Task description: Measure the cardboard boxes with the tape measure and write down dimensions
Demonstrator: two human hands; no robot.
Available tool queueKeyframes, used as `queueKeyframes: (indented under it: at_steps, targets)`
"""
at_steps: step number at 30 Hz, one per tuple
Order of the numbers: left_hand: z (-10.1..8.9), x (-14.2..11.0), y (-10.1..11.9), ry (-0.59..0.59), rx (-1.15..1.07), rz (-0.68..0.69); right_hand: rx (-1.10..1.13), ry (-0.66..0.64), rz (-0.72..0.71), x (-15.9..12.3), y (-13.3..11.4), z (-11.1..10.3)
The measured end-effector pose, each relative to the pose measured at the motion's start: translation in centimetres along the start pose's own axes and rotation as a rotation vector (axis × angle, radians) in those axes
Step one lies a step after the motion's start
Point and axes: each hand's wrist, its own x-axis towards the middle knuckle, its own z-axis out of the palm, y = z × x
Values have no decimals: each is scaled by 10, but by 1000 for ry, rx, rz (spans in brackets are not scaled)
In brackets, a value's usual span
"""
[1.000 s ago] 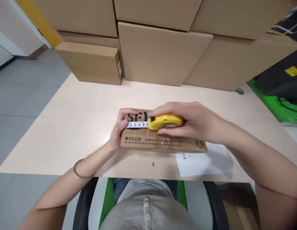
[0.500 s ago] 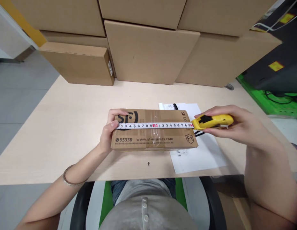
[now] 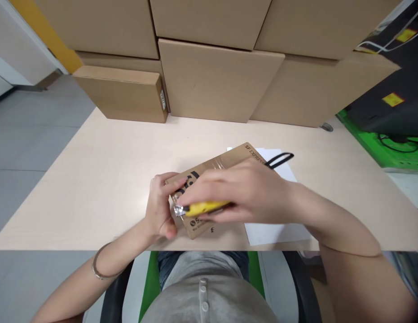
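A small brown cardboard box (image 3: pixel 225 159) with SF Express print lies turned at an angle on the table, its right end farther away. My left hand (image 3: pixel 160 204) grips its left end, fingers over the top edge and thumb low at the side. My right hand (image 3: pixel 235 190) reaches across the box, closed around a yellow tape measure (image 3: pixel 205 207). The metal tip of the tape measure is close to the box's left end, and no length of blade shows. Much of the box's top is hidden by my right hand. A black loop (image 3: pixel 279 159) sticks out beyond that hand.
White paper sheets (image 3: pixel 279 234) lie partly under the box and right arm. Large cardboard boxes (image 3: pixel 218 80) are stacked along the table's back, with a flatter box (image 3: pixel 124 96) at the left. A green surface (image 3: pixel 367 139) with dark equipment stands at the right.
The blade, stretched along the box's top before, is back in the tape measure. My right hand has moved left over the box, which has turned from straight to slanted.
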Motion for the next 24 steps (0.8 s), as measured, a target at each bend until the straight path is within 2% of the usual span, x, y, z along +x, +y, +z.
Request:
queueKeyframes:
  at_steps: [2, 4, 6, 8, 10, 11, 12, 14, 16, 18, 21, 24]
  targets:
    - [-9, 0, 9, -66, 227, 234, -30, -40, -56, 5, -9, 7]
    - [-13, 0, 22, -91, 417, 443, 40, -50, -38, -5, -8, 4]
    - [-13, -2, 36, -105, 519, 571, 153, 61, 40, -21, 5, -3]
    - [-10, -5, 45, -153, 563, 655, 184, 247, 160, -38, 25, -10]
    - [-6, -4, 45, -180, 527, 726, 149, 390, 265, -49, 46, -12]
    - [-5, -1, 42, -149, 478, 730, 138, 422, 300, -52, 54, -13]
    - [-3, 4, 36, -96, 415, 691, 140, 430, 320, -53, 60, -12]
    - [3, 23, 20, 73, 275, 455, 155, 424, 312, -53, 66, -10]
    - [13, 48, 4, 87, 108, 105, 157, 408, 277, -52, 65, -10]
    - [26, 72, -7, 92, -139, -93, 153, 396, 257, -51, 62, -12]
    - [48, 94, -12, 39, -529, -296, 116, 376, 266, -45, 59, -16]
    - [63, 99, -7, 18, -749, -360, 51, 381, 244, -24, 59, -16]
